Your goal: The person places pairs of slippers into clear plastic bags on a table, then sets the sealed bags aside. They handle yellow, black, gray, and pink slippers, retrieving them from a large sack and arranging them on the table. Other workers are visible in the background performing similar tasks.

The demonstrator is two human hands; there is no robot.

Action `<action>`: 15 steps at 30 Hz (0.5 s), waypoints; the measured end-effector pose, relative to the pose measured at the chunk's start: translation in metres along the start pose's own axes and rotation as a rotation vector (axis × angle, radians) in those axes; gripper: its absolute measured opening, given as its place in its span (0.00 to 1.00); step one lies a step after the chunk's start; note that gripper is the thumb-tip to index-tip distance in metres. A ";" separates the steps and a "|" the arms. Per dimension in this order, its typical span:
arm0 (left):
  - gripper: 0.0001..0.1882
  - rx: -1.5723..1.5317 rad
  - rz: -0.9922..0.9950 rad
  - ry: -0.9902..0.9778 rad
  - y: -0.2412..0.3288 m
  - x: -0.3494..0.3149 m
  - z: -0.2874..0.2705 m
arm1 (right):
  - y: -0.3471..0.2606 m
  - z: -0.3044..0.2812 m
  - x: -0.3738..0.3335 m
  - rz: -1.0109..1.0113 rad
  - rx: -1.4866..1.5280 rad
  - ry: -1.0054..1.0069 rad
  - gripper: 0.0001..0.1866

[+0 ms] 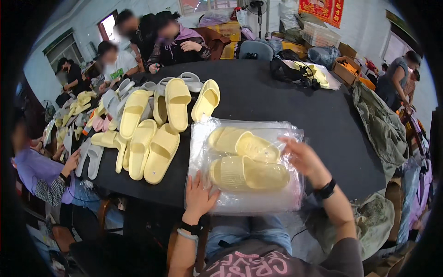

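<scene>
2 pale-yellow, open-toed slippers with broad straps (267,177) are lying side by side, seemingly inside a clear, glossy plastic bag (221,153), on top of a stack of flat transparent sheets or bags (198,143) at the near edge of the black-topped counter (341,138). The left hand (199,197) is resting palm-down with fingers spread on the stack's lower left part. The right hand (304,158) is hovering at the bag's right end, blurred; I cannot tell whether its fingers are pinching the film.

Judging from this, the bagging of 1 pair is looking well advanced: both slippers are lying fully under the film. Whether the bag's mouth is standing open or folded is not showing clearly. Much is apparently waiting: several loose pale-yellow slippers (161,154) are sitting unbagged just left of the stack, and 2 plain grey slippers (94,161) are lying farther left, also without wrapping.
</scene>
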State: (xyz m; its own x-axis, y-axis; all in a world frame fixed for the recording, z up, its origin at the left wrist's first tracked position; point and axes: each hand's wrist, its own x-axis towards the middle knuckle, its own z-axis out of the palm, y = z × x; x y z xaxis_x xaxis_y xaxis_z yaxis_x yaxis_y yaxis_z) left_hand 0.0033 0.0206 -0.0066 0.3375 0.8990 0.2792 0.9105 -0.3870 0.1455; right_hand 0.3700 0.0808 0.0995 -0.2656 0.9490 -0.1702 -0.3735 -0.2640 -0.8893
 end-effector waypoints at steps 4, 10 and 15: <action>0.29 -0.015 0.002 -0.015 -0.002 0.001 0.000 | 0.051 0.004 -0.017 0.162 0.511 -0.148 0.31; 0.30 -0.907 -0.287 0.162 -0.022 -0.004 -0.007 | 0.061 -0.015 -0.035 0.023 0.730 -0.164 0.29; 0.28 -0.855 -0.302 0.191 -0.009 0.005 -0.026 | 0.056 -0.021 -0.034 0.046 0.190 -0.164 0.18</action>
State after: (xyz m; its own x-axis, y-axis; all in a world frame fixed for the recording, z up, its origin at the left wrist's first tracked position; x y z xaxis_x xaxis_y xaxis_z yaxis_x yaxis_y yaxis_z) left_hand -0.0092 0.0231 0.0182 0.0004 0.9667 0.2560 0.4422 -0.2298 0.8670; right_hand 0.3772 0.0370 0.0467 -0.4211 0.8986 -0.1234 -0.5143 -0.3486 -0.7836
